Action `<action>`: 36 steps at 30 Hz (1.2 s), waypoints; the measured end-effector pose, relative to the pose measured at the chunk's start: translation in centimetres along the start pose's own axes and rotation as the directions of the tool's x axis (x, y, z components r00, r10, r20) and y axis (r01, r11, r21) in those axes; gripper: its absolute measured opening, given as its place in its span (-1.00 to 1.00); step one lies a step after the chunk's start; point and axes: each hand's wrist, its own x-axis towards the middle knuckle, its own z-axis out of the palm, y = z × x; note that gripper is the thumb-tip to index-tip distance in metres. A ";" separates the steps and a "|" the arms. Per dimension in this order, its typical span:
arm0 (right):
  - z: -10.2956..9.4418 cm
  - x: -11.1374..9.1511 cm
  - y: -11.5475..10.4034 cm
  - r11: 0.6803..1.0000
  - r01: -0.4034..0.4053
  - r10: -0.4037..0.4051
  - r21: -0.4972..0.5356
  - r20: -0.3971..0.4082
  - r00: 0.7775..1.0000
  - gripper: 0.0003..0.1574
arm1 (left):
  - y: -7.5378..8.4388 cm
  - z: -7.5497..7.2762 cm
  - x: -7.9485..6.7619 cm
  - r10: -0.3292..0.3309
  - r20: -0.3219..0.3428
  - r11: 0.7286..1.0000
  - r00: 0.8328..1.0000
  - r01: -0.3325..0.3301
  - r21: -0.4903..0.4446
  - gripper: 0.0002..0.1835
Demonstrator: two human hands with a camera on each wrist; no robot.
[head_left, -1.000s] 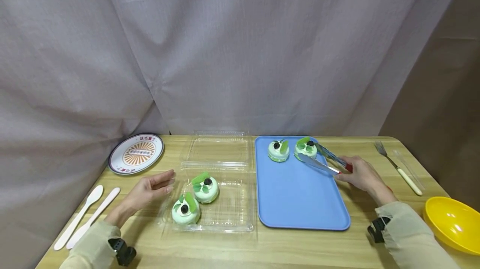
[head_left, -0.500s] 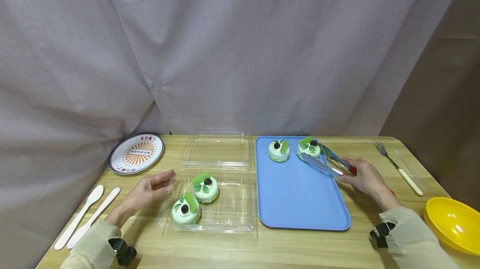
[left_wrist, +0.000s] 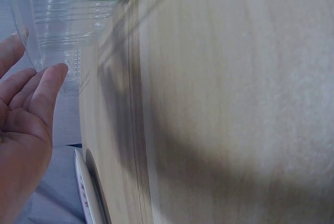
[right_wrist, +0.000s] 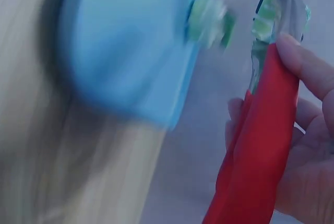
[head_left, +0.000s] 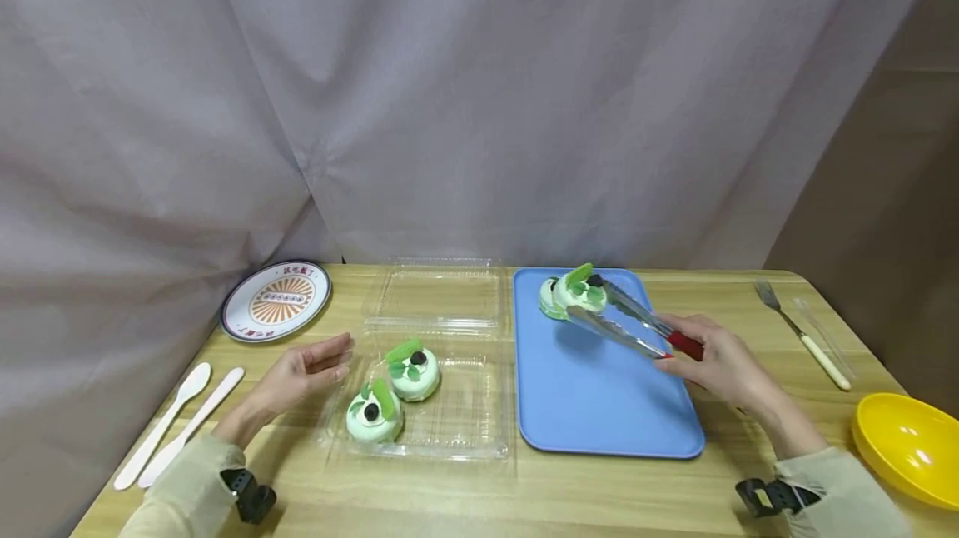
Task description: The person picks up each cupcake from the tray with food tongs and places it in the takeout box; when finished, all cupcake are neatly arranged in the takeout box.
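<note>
My right hand (head_left: 715,359) grips red-handled metal tongs (head_left: 625,330), thumb on one arm and fingers on the other. Between the tong tips a pale green cake (head_left: 580,295) hangs above the blue tray (head_left: 607,405), its shadow below it. Behind it, partly hidden, a second green cake (head_left: 549,298) sits on the tray. In the right wrist view the red handles (right_wrist: 261,140) fill the hand. My left hand (head_left: 300,376) has its fingers extended at the left side of a clear plastic box (head_left: 457,438). Two cakes (head_left: 375,413) lie in that box.
The box's open lid (head_left: 438,296) lies behind it. At the left are a patterned plate (head_left: 277,302), a white spoon (head_left: 165,425) and another pale utensil (head_left: 193,425). A fork (head_left: 805,338) and a yellow bowl (head_left: 910,446) stand at the right. A grey curtain (head_left: 479,105) hangs behind.
The right hand has lifted the cake off the tray with the tongs and carried it left, in front of the other cake. The left hand has stayed nearly still.
</note>
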 end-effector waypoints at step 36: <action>7.7 3.9 -13.6 0.926 0.357 -0.250 -0.124 0.508 0.825 -0.25 | -0.1 0.1 0.2 -0.012 -0.005 1.000 1.000 0.012 0.015 -0.31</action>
